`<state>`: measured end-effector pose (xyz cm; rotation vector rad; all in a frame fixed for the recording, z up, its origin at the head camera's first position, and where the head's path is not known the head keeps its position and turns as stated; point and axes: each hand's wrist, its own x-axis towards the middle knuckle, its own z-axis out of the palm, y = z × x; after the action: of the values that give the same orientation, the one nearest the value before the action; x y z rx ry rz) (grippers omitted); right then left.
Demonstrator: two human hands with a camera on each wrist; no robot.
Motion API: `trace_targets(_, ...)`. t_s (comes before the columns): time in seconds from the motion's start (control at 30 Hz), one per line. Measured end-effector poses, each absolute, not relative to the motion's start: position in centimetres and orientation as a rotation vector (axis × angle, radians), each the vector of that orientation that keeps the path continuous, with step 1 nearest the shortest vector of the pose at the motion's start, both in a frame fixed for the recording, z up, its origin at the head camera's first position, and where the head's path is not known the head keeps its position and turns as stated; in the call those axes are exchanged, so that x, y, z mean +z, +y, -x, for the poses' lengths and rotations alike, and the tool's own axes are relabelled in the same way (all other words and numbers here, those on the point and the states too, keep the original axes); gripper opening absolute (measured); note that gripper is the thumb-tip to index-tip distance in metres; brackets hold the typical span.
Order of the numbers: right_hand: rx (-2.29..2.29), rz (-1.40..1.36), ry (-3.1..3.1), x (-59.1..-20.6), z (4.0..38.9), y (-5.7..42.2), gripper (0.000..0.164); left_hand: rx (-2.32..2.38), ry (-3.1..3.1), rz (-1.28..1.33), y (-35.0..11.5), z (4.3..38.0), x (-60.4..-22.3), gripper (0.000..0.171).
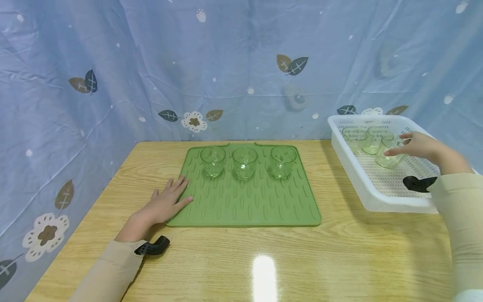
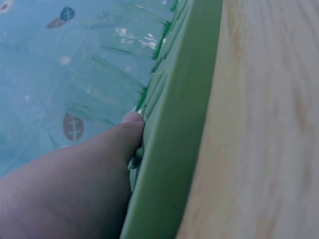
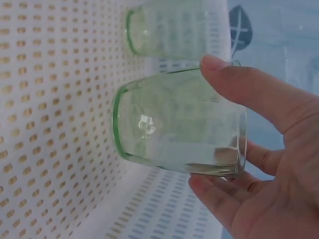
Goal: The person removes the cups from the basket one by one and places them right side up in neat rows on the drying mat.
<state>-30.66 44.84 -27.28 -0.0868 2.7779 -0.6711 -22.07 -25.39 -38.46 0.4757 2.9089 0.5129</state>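
Observation:
Three clear green-tinted glasses, among them the left glass point(image 1: 213, 161), the middle glass point(image 1: 244, 163) and the right glass point(image 1: 282, 162), stand in a row on the green ridged mat point(image 1: 241, 209). My left hand point(image 1: 166, 204) rests with spread fingers on the mat's left edge; its thumb point(image 2: 130, 130) touches the mat in the left wrist view. Over in the white basket point(image 1: 371, 191), my right hand point(image 1: 419, 147) holds a glass point(image 3: 174, 119) near its rim, thumb on one side and fingers on the other. Two more glasses are behind it, including one point(image 1: 352, 137) at the basket's left.
The basket's raised wall surrounds its glasses at the right of the wooden table point(image 1: 211, 264). A blue patterned curtain point(image 1: 241, 75) hangs along the back and left. Black wrist mounts point(image 1: 152, 247) sit at both cuffs.

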Motion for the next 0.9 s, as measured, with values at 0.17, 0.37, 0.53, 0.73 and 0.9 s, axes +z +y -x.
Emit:
trace_targets(0.17,-0.780,0.109,2.784,-26.6,30.5,43.9,0.105,0.507,2.905,-0.468,-25.5,22.0,-38.5,0.079)
trace_targets(0.37,-0.893,0.109,2.785,-25.6,30.2,42.9,0.106,0.512,2.897,-0.473,-25.3,22.1,-38.3,0.078)
trace_targets(0.53,-0.921,0.101,2.789,-25.3,29.8,42.5,0.106,0.505,2.896,-0.477,-25.4,22.1,-38.5,0.079)
trace_targets(0.73,-1.041,0.094,2.792,-24.7,29.1,41.8,0.104,0.505,2.896,-0.476,-25.4,22.2,-38.5,0.079)
trace_targets(0.9,-1.111,0.097,2.814,-24.5,28.7,41.0,0.101,0.511,2.896,-0.476,-25.4,22.2,-38.4,0.079)
